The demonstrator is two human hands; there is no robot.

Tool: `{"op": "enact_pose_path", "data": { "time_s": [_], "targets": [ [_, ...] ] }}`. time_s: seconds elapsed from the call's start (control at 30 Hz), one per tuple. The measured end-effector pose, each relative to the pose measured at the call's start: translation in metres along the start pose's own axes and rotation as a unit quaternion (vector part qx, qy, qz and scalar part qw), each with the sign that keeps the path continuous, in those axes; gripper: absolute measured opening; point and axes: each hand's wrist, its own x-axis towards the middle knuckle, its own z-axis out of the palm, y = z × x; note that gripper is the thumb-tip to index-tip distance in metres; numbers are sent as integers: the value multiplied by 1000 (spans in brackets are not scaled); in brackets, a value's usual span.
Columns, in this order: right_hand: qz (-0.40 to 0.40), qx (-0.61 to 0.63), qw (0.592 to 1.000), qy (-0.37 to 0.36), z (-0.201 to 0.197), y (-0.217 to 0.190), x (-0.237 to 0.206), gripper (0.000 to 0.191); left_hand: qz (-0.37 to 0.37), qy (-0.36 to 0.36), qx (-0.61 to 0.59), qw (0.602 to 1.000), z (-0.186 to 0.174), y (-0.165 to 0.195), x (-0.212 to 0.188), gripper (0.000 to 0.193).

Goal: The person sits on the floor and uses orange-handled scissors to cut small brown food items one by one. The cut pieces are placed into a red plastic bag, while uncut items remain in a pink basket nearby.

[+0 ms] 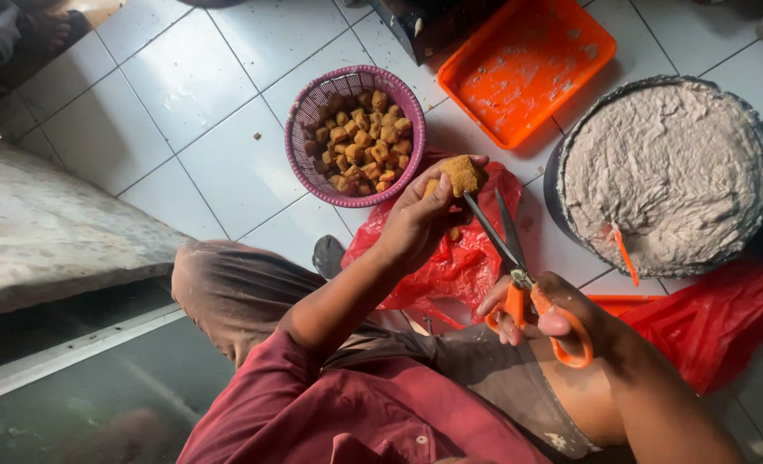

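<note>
Head view shows you seated on the white tiled floor (pixel 192 94), with the biggest thing, a round basin of grey paste (pixel 667 176), at your right and an orange spatula handle (pixel 625 255) stuck in it. Beyond it lies an empty orange tray (pixel 527 64) smeared with residue, and a red plastic bag (pixel 467 258) is spread under your hands. The purple basket (pixel 306 146) sits just past your left hand, heaped with fried tofu puffs (pixel 364 142); whether those are cut you cannot tell.

Your left hand (pixel 416 219) has its fingers closed around one tofu puff (pixel 461 174), held up over the bag. Your right hand (pixel 540 309) grips the orange-handled scissors (pixel 512 258), blades parted, tips at the puff's lower edge. Judging by that, this puff is only just being snipped, and none looks filled.
</note>
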Motion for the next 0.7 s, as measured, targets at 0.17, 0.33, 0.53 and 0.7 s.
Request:
{"op": "enact_pose_path", "data": {
  "time_s": [0.17,0.33,0.53,0.7],
  "targets": [
    [13,10,1000,-12,-3,-2,7,92,-1,26,-10,1000,-16,-3,4,46],
    [-7,-11,1000,5,-12,-6,13,93,20,-21,30,999,-24,-3,9,40],
    [-54,-27,996,63,-25,-10,16,86,129,-172,349,912,-24,-25,2,13],
    [-25,-59,992,108,-39,-13,14,106,-16,-53,236,970,-52,-57,-2,19]
  ]
}}
